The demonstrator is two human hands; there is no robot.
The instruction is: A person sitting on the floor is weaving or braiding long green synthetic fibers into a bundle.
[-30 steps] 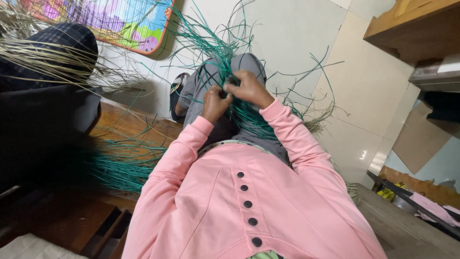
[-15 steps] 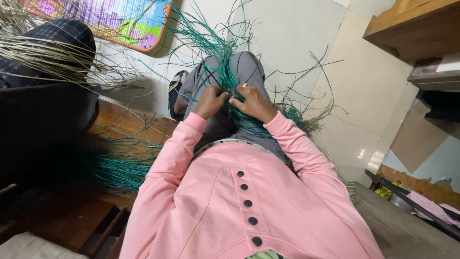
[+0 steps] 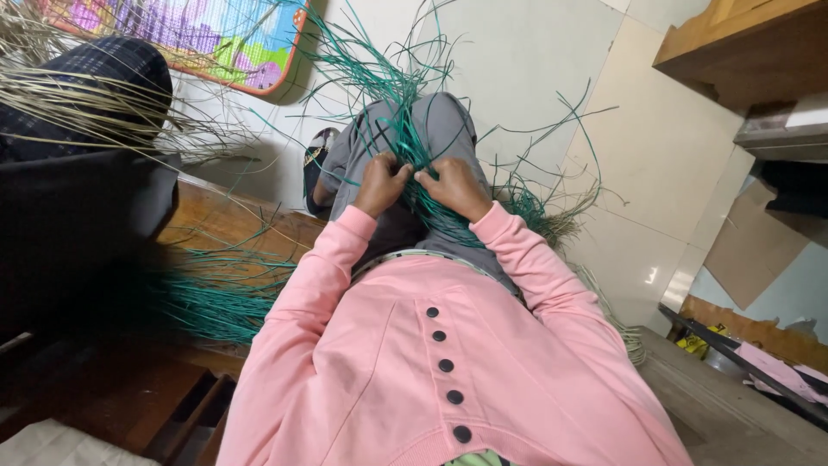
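Pale tiled floor (image 3: 552, 78) fills the background; person seated above it, seen from overhead, pink buttoned top (image 3: 448, 362) filling the lower frame.

Landmark: grey-trousered knee (image 3: 435, 129), raised at frame centre.

- Green strips (image 3: 405, 112): a tangled bundle of thin teal-green strands lying across the knee, fanning up and away from it in loose curls toward the top edge, with more strands trailing down the right side of the knee to the floor.
- Left hand (image 3: 379, 183): just below the knee, fingers curled in, pinching green strips between thumb and fingertips. Knuckles up.
- Right hand (image 3: 455, 185): beside the left, nearly touching it, also below the knee. Fingers bent and closed over the same strands; thumb side pressed toward the left hand.
- Both hands meet where the bundle crosses the knee.
- Second heap of loose green strands (image 3: 220, 289): well left of the knee and lower, lying on a brown wooden platform (image 3: 233, 229).
- Dry straw-coloured strands (image 3: 95, 103): far left of the knee, spread over a dark checked cloth (image 3: 121, 69).
- Colourful picture mat (image 3: 207, 39): upper left of the knee, against the floor's edge.
- Sandalled foot (image 3: 317, 155): just left of the knee, partly hidden by the leg.
- Wooden furniture edge (image 3: 733, 43): upper right, well apart from the knee.
- Cardboard sheet (image 3: 750, 250): right of the knee, near the wall.
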